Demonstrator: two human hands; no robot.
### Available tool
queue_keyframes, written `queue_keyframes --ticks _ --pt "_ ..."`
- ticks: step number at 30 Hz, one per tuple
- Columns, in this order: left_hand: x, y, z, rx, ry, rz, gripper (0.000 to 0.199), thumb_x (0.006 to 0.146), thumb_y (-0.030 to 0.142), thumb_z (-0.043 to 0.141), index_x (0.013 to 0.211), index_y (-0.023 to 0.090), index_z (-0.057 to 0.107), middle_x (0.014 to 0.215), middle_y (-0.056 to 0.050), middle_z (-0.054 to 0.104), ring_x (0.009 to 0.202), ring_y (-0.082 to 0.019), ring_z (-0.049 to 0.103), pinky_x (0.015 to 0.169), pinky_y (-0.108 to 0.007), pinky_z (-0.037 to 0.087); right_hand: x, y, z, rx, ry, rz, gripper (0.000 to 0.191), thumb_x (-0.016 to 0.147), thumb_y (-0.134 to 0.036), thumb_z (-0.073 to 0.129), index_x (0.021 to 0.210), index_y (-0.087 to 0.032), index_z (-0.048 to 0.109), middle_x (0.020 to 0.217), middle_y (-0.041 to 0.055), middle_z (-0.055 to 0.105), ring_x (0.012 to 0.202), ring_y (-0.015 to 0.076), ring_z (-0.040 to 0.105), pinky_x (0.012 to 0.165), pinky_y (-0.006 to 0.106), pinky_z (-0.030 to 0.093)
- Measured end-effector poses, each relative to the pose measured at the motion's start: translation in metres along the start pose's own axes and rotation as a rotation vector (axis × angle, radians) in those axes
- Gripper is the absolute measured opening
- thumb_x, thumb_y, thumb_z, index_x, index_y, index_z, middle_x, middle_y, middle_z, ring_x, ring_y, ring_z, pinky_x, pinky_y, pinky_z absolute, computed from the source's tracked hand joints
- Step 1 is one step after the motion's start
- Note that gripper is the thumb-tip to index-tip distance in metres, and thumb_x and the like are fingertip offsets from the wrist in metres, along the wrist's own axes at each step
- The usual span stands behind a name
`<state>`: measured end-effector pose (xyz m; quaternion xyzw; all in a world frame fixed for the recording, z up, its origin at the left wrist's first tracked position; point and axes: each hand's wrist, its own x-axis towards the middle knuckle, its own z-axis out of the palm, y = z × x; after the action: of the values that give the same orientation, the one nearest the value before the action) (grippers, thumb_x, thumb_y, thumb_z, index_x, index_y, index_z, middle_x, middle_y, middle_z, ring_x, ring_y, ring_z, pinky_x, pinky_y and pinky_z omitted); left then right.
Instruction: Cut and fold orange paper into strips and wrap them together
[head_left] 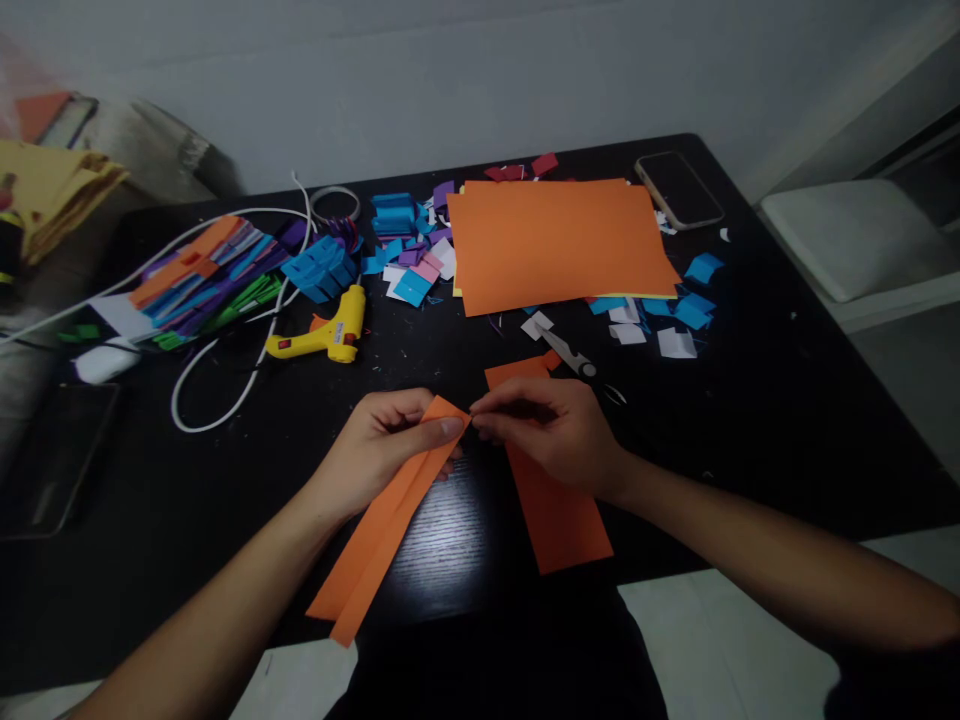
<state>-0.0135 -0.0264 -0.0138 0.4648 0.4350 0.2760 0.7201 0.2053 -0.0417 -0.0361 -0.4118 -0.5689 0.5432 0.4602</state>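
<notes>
My left hand (394,435) holds a folded orange paper strip (390,520) near its upper end, thumb on top. The strip slants down toward the table's front edge, its two layers spread at the lower end. At the strip's top right corner, my right hand (551,425) pinches with thumb and fingertips. Beneath the right hand lies a wider orange paper piece (566,525) on the black table. Scissors (574,358) rest just beyond that hand, their handles partly hidden in the dark.
Large orange sheets (559,245) lie at the back among small coloured paper pieces. A yellow glue gun (337,335), a white cable (176,400) and bundled strips (217,270) are at left. One phone (679,190) lies back right, another (56,460) at left.
</notes>
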Motion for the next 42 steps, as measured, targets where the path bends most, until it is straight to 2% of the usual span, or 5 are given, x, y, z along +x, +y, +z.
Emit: queue_keyframes --ticks 5,16,29,37,42 --pt "-0.0002 0.0005 0.0005 0.001 -0.013 0.007 0.020 0.090 0.031 0.079 0.078 0.016 0.076 0.068 -0.001 0.072 0.058 -0.010 0.065 0.058 -0.019 0.054 -0.0007 -0.0013 -0.0016 -0.117 -0.032 -0.074 0.010 0.089 -0.026 0.082 0.099 -0.024 0.083 0.092 0.0022 0.082 0.083 0.0176 0.077 0.073 0.028 0.060" --pt "-0.0007 -0.0027 -0.0004 -0.003 -0.025 -0.030 0.021 0.091 0.034 0.079 0.080 0.016 0.077 0.070 -0.001 0.073 0.060 -0.010 0.067 0.060 -0.019 0.055 -0.0003 -0.0020 -0.0003 -0.139 -0.013 -0.125 0.006 0.089 -0.025 0.082 0.095 -0.025 0.083 0.089 -0.0002 0.083 0.080 0.0160 0.077 0.075 0.027 0.059" --pt "-0.0001 -0.0021 0.0012 -0.016 -0.024 -0.053 0.021 0.089 0.033 0.080 0.079 0.015 0.075 0.067 -0.001 0.072 0.058 -0.010 0.066 0.057 -0.020 0.054 -0.0016 -0.0033 0.0001 -0.156 -0.017 -0.109 0.006 0.089 -0.024 0.082 0.094 -0.026 0.083 0.089 -0.0004 0.083 0.081 0.0172 0.078 0.073 0.028 0.060" --pt "0.0020 -0.0043 -0.0001 0.023 -0.045 -0.004 0.018 0.090 0.031 0.079 0.081 0.016 0.076 0.071 -0.002 0.074 0.061 -0.011 0.067 0.062 -0.021 0.055 -0.0014 -0.0007 0.0009 -0.128 -0.030 -0.102 0.004 0.089 -0.026 0.081 0.093 -0.025 0.082 0.089 0.0005 0.083 0.083 0.0173 0.077 0.076 0.029 0.060" --pt "0.0015 -0.0052 0.0002 0.036 -0.005 0.003 0.020 0.088 0.033 0.080 0.081 0.015 0.076 0.071 -0.003 0.074 0.061 -0.013 0.067 0.060 -0.022 0.053 -0.0002 0.0002 0.0022 -0.051 -0.016 -0.026 0.007 0.087 -0.029 0.083 0.091 -0.023 0.082 0.086 0.0012 0.081 0.077 0.0162 0.076 0.070 0.028 0.059"
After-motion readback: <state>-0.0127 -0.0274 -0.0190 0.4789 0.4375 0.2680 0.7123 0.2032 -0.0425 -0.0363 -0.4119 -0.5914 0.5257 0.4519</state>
